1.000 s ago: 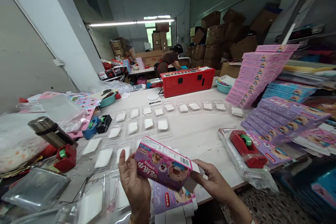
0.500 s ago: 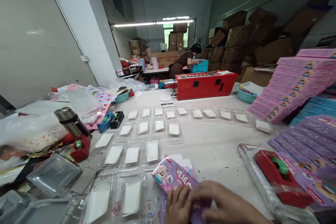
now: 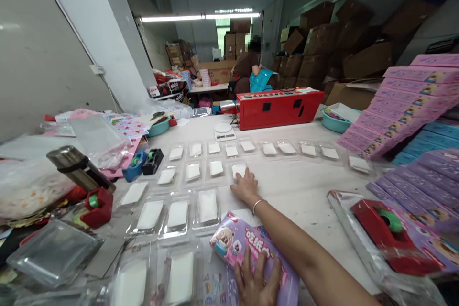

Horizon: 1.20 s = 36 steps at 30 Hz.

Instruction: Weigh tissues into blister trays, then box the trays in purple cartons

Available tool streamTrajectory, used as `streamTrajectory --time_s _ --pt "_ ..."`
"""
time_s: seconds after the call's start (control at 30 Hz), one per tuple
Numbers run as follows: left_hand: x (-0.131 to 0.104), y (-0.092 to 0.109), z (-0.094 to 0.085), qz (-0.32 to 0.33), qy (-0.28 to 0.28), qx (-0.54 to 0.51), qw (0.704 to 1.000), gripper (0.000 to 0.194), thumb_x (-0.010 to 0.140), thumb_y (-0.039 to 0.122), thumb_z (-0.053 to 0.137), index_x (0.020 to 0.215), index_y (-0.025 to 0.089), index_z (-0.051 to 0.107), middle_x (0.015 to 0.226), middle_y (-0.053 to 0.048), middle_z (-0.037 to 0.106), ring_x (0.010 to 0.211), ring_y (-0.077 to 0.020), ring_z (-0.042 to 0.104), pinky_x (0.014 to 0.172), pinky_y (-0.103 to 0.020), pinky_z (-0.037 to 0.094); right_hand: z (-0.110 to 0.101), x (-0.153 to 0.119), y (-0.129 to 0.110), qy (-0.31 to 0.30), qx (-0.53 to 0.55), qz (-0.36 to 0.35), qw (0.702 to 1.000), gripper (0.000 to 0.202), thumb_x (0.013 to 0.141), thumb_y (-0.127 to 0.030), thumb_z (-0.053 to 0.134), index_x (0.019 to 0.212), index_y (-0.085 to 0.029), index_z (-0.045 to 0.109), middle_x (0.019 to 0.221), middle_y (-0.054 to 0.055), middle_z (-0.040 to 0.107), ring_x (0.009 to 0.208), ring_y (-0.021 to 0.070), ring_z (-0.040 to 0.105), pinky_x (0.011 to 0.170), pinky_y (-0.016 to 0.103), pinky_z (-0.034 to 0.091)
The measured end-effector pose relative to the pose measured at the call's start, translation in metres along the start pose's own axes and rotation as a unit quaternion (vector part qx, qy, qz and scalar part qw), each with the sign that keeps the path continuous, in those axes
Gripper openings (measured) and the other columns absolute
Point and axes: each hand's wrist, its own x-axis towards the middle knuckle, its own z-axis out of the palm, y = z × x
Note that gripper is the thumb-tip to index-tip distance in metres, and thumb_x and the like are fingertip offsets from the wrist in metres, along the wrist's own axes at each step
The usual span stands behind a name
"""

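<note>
In the head view a purple printed box (image 3: 229,239) lies on the table in front of me, a bear picture on its front. My left hand (image 3: 256,279) rests on the box's lower part, fingers spread over it. Further out, my right hand (image 3: 246,187), with a bracelet at the wrist, reaches over a clear plastic tray holding a white pad (image 3: 238,170). Its fingers are stretched out at the pad's near edge, and I cannot tell if they touch it. Other clear trays with white pads (image 3: 178,213) stand in rows to the left and behind.
At right are a red tape dispenser (image 3: 382,234), stacked purple boxes (image 3: 409,191) and pink boxes (image 3: 390,114). A red machine (image 3: 279,111) and a white scale (image 3: 224,130) stand behind. A steel flask (image 3: 79,167) is at left. One person (image 3: 244,69) handles a blue bag beyond.
My right hand has left the purple box and moved forward to a tray in the second row. My left hand now lies spread on the box. The person behind has lifted the blue bag.
</note>
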Motion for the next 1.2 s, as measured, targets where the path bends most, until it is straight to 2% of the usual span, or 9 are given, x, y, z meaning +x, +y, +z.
streamTrajectory --time_s 0.1,0.23,0.33,0.43,0.6,0.77,0.83,1.0,1.2 --pt "0.000 0.001 -0.017 -0.009 -0.049 -0.087 0.995 0.077 0.067 0.023 0.072 0.142 0.028 0.054 0.137 -0.009 0.064 0.134 -0.0441 0.045 0.110 -0.059 0.027 -0.010 -0.010 0.035 -0.012 -0.030 -0.013 0.999 0.057 0.084 -0.038 0.059 0.140 -0.026 0.054 0.165 0.015 0.018 0.135 0.0400 0.038 0.101 0.051 0.035" --pt "0.006 -0.006 -0.034 0.009 -0.073 -0.127 0.989 0.069 0.073 0.015 0.062 0.140 0.028 0.055 0.140 -0.007 0.062 0.138 -0.0388 0.043 0.112 -0.058 0.025 -0.030 -0.043 0.094 -0.024 -0.060 -0.037 0.997 0.061 0.083 -0.034 0.059 0.143 -0.029 0.051 0.166 0.012 0.015 0.136 0.0405 0.036 0.104 0.053 0.033" --pt "0.013 -0.012 -0.041 0.004 -0.089 -0.155 0.984 0.050 0.085 0.015 0.056 0.131 0.033 0.063 0.133 -0.005 0.067 0.135 -0.0344 0.048 0.107 -0.059 0.033 -0.045 -0.085 0.141 -0.017 -0.074 -0.047 0.996 0.061 0.083 -0.028 0.058 0.143 -0.027 0.053 0.166 0.013 0.017 0.139 0.0405 0.033 0.106 0.054 0.032" --pt "0.021 -0.012 -0.045 -0.064 -0.074 -0.229 0.969 0.036 0.094 0.022 0.051 0.123 0.034 0.068 0.124 -0.005 0.072 0.130 -0.0311 0.053 0.107 -0.062 0.035 -0.056 -0.137 0.186 -0.001 -0.076 -0.077 0.994 0.063 0.081 -0.024 0.058 0.144 -0.027 0.054 0.165 0.013 0.021 0.140 0.0394 0.033 0.106 0.055 0.034" --pt "0.031 -0.014 -0.051 -0.180 -0.033 -0.327 0.927 0.030 0.093 0.038 0.056 0.114 0.027 0.074 0.121 -0.010 0.072 0.126 -0.0315 0.056 0.112 -0.063 0.032 -0.072 -0.224 0.237 0.059 -0.014 -0.245 0.968 0.066 0.079 -0.023 0.060 0.144 -0.034 0.052 0.166 0.007 0.021 0.143 0.0381 0.035 0.108 0.058 0.038" --pt "0.044 -0.025 -0.057 -0.221 -0.010 -0.371 0.902 0.036 0.092 0.049 0.057 0.107 0.024 0.076 0.119 -0.011 0.072 0.126 -0.0319 0.055 0.118 -0.062 0.022 -0.091 -0.272 0.231 0.032 0.046 -0.367 0.929 0.079 0.079 -0.022 0.065 0.150 -0.042 0.040 0.166 0.004 0.021 0.142 0.0395 0.038 0.103 0.063 0.045" --pt "0.048 -0.027 -0.059 -0.234 -0.003 -0.391 0.890 0.038 0.089 0.052 0.061 0.106 0.022 0.077 0.118 -0.012 0.072 0.128 -0.0328 0.054 0.118 -0.060 0.025 -0.094 -0.275 0.218 0.012 0.064 -0.397 0.915 0.079 0.079 -0.021 0.066 0.150 -0.041 0.041 0.165 0.006 0.023 0.141 0.0393 0.041 0.103 0.064 0.045" --pt "0.053 -0.022 -0.069 -0.289 -0.040 -0.425 0.857 0.048 0.086 0.055 0.063 0.113 0.016 0.072 0.116 -0.015 0.072 0.114 -0.0331 0.065 0.098 -0.050 0.052 -0.089 -0.267 0.196 -0.032 0.096 -0.435 0.895 0.072 0.073 -0.019 0.067 0.143 -0.032 0.053 0.163 0.010 0.028 0.137 0.0410 0.043 0.104 0.068 0.041" --pt "0.058 -0.020 -0.081 -0.311 -0.083 -0.432 0.843 0.049 0.084 0.055 0.065 0.109 0.014 0.073 0.117 -0.014 0.071 0.123 -0.0337 0.059 0.103 -0.048 0.048 -0.100 -0.280 0.197 -0.053 0.097 -0.444 0.889 0.076 0.075 -0.017 0.065 0.148 -0.030 0.046 0.166 0.009 0.020 0.141 0.0419 0.037 0.106 0.066 0.041"
